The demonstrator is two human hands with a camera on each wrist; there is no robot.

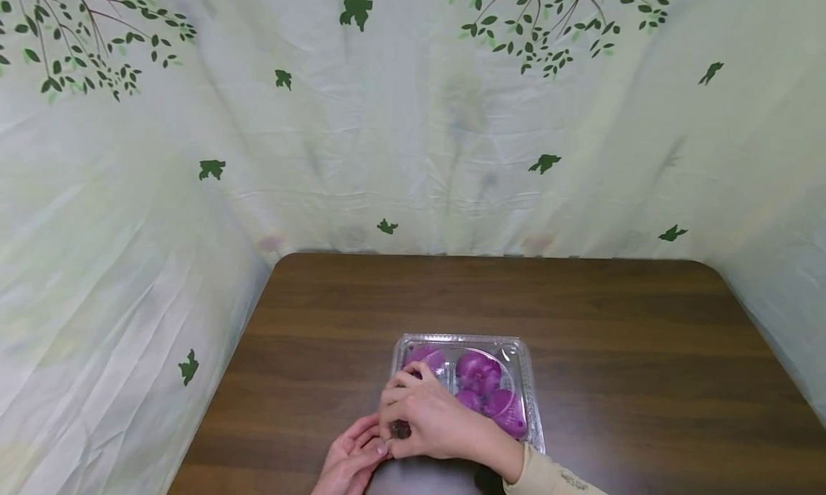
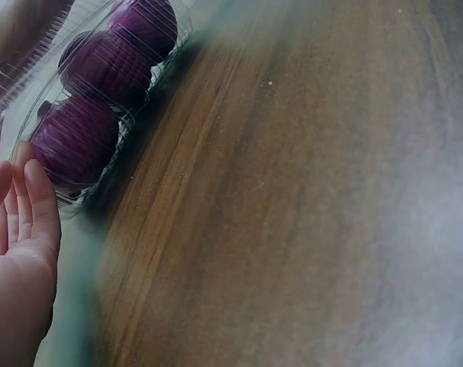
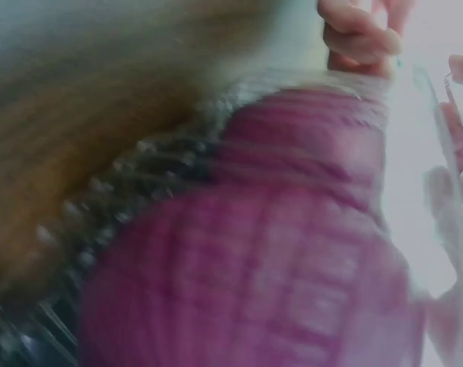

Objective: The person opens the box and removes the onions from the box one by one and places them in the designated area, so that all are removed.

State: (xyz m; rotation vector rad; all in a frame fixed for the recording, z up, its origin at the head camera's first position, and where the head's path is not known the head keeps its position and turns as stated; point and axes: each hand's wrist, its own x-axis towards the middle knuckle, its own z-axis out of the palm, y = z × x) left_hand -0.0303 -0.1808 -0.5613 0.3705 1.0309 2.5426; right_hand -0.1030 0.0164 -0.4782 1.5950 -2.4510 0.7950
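Note:
A clear plastic clamshell box (image 1: pixel 533 409) with several round purple vegetables that look like red onions (image 1: pixel 479 371) sits at the table's near side. My right hand (image 1: pixel 426 416) reaches across the box's left part, fingers bent over its edge, and grips it there. The left hand (image 1: pixel 353 458) is at the near left corner, palm up, its thumb close to the right hand's fingertips. In the left wrist view, fairly straight fingers (image 2: pixel 42 202) touch that corner beside the lowest onion (image 2: pixel 77 141). Onions (image 3: pixel 254 267) fill much of the blurred right wrist view behind ribbed plastic.
The brown wooden table (image 1: pixel 310 323) extends behind the box and to both sides. A pale curtain (image 1: pixel 413 122) with green leaf prints hangs along the back and sides. A beige sleeve (image 1: pixel 548 473) covers the right forearm.

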